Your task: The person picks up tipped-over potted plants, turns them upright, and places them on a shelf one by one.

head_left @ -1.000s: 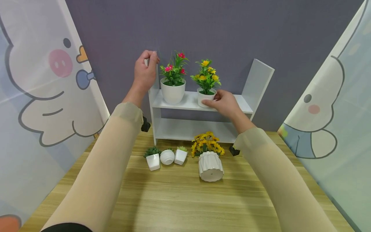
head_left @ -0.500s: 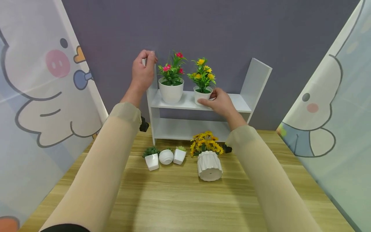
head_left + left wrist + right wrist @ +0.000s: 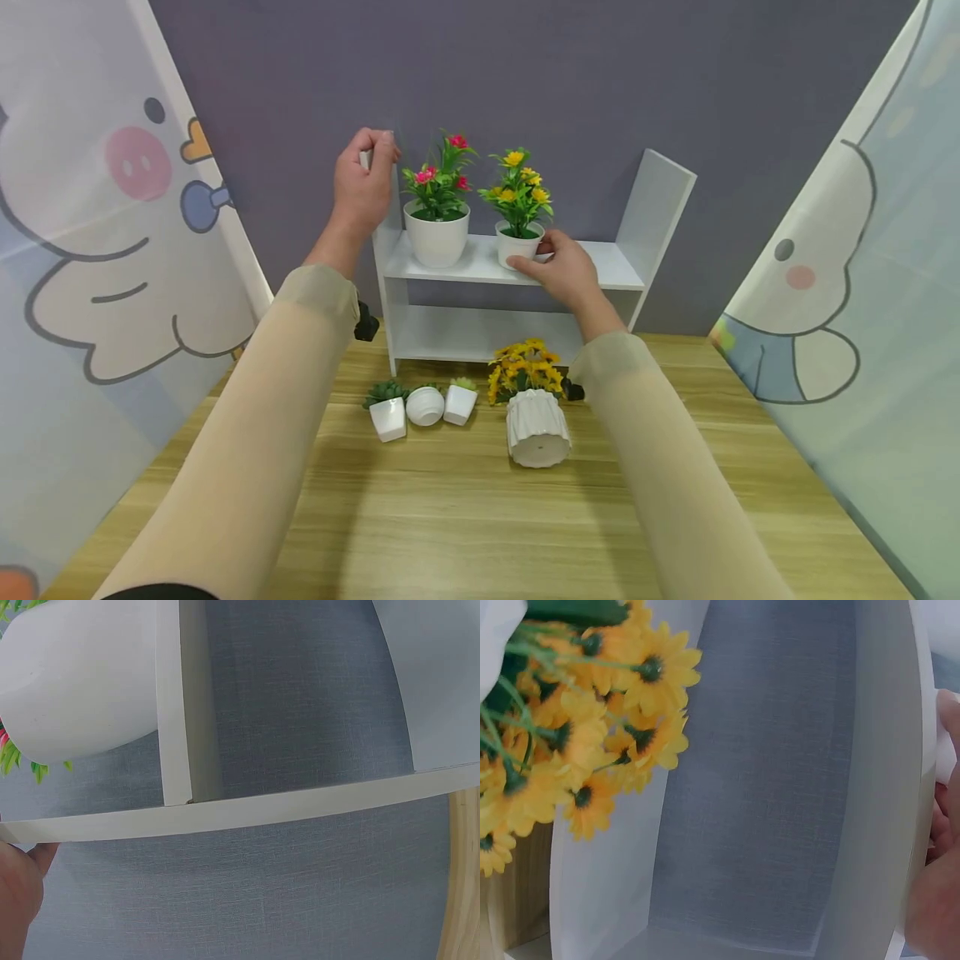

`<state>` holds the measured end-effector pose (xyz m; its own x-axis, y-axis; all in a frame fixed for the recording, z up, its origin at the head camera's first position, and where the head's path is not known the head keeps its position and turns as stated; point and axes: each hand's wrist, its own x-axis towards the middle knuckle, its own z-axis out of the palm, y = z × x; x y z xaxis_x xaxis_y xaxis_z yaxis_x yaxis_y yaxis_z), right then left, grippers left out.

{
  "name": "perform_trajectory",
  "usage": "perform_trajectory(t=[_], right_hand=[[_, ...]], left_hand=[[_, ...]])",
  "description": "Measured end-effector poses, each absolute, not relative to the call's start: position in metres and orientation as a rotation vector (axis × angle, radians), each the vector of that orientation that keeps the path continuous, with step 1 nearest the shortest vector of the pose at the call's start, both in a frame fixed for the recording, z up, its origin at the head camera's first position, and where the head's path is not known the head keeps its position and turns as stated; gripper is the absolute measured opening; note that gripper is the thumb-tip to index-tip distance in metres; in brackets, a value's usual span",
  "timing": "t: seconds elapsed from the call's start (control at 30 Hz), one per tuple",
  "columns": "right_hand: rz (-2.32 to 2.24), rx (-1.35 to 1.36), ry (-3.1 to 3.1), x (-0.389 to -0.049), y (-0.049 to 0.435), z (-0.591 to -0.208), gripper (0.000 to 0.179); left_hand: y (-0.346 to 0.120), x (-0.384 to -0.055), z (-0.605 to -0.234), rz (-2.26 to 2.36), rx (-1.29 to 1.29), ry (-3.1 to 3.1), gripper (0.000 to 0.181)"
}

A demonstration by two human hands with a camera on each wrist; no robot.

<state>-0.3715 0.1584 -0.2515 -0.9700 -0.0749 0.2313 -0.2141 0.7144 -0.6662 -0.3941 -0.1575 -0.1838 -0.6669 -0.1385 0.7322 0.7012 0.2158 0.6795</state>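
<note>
My left hand (image 3: 363, 187) grips the top of the white shelf's left side panel (image 3: 247, 815). On the upper board, my right hand (image 3: 562, 268) pinches a small white pot (image 3: 516, 247) of yellow flowers, thumb in front and fingers at its right side. The pot stands upright near the board's front edge. Left of it, a larger white pot (image 3: 437, 237) with pink flowers stands on the same board. In the right wrist view the fingers (image 3: 941, 817) are partly cut off by the frame edge, and the shelf board hides most of the pot.
Three small white pots with succulents, among them a round one (image 3: 425, 407), lie tipped on the wooden table (image 3: 450, 525). A ribbed white pot (image 3: 538, 429) with yellow daisies (image 3: 592, 727) lies on its side before the shelf. The shelf's right panel (image 3: 656, 208) rises at the far end.
The pot of yellow flowers and my right hand have shifted slightly left, towards the pink-flowered pot. My left hand keeps its hold on the panel. The head view has swung a little right.
</note>
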Motion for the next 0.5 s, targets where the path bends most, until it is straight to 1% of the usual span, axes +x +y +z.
perform_trajectory(t=[0.23,0.5], right_hand=[[1.073,0.248,-2.720,-0.3709,0.1564,-0.2515,0.071],[1.048,0.234,-2.719,-0.3707,0.1553,-0.2524,0.071]], left_hand=[[-0.1577,-0.3934,-0.1842,-1.524,-0.519,-1.797,0.025],[-0.1575,-0.3926,-0.1848,-1.519,-0.517,-1.809,0.025]])
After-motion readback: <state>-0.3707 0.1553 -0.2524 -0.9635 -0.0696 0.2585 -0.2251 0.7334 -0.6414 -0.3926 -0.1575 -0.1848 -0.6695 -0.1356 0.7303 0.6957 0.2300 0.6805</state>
